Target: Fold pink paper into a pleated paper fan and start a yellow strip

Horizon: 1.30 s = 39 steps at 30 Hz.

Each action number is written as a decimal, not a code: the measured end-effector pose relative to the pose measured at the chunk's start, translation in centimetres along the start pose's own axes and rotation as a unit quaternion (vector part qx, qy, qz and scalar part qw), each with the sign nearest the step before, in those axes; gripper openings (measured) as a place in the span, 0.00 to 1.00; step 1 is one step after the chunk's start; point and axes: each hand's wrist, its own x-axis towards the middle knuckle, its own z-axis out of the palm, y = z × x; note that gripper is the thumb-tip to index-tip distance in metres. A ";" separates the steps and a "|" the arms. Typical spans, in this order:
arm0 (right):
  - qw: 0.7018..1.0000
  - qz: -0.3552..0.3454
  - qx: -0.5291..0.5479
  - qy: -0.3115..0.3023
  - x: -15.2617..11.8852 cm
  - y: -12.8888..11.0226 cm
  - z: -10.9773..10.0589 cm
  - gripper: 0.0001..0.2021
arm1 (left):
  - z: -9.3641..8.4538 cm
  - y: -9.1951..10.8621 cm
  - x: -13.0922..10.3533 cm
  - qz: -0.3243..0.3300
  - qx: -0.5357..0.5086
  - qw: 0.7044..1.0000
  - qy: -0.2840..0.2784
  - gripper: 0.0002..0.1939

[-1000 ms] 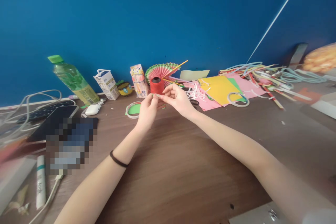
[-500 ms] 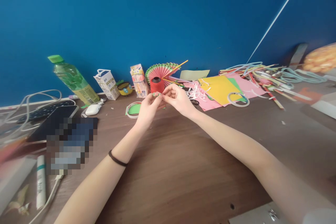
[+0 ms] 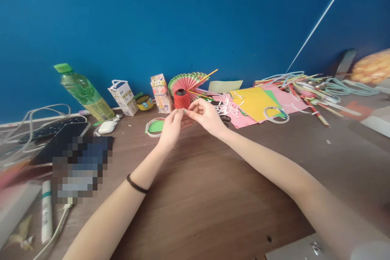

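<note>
My left hand [image 3: 171, 126] and my right hand [image 3: 204, 115] meet fingertip to fingertip over the desk, both closed in a pinch. Between them shows a tiny greenish bit [image 3: 185, 111], mostly covered by the fingers; its kind is too small to make out. Just behind the fingertips stands a cone of red thread [image 3: 181, 99]. A pleated pink and green paper fan [image 3: 187, 83] rises behind the cone. Left of my left hand, a roll of tape [image 3: 147, 126] lies over a green paper piece [image 3: 156, 126]. Black scissor handles [image 3: 225, 118] lie beyond my right wrist.
Coloured paper sheets [image 3: 254, 103] and white paper scraps [image 3: 227, 107] lie at the right, with another tape roll [image 3: 276, 121] on top. A green bottle [image 3: 83, 91], milk carton [image 3: 124, 98] and decorated box [image 3: 161, 94] stand along the wall. A marker [image 3: 46, 211] lies at left.
The fingertips have closed further over the small piece, so less of its green and pink shows. Both hands stay in nearly the same place.
</note>
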 end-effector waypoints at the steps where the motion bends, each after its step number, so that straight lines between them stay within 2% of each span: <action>1: 1.000 0.001 0.001 0.000 0.0 0.1 0.0 0.16 | 0.0 0.0 0.0 0.000 -0.002 1.000 -0.005 0.11; 6: 1.000 0.016 -0.007 -0.009 0.2 0.0 -0.3 0.17 | -0.1 -0.2 -0.1 0.004 0.013 0.999 -0.030 0.11; 11: 0.998 0.036 -0.025 -0.034 0.3 -0.6 -0.6 0.18 | -0.7 -0.3 -0.2 0.042 0.065 0.994 -0.073 0.12; 16: 0.999 0.020 -0.033 -0.034 0.5 -0.5 -0.8 0.17 | -1.1 0.0 -0.1 0.041 0.085 0.990 -0.107 0.14; 22: 0.999 -0.004 -0.001 -0.040 0.2 -0.6 -0.4 0.15 | -1.0 0.3 0.3 0.034 0.040 0.997 -0.049 0.13; 28: 0.999 -0.020 -0.036 -0.005 -0.1 -0.7 -0.2 0.12 | -1.1 -0.3 0.7 0.049 0.041 0.998 -0.013 0.13; 39: 0.995 -0.043 -0.089 0.015 0.2 -0.4 -0.4 0.11 | -1.0 -0.5 0.5 0.066 0.047 0.997 -0.019 0.13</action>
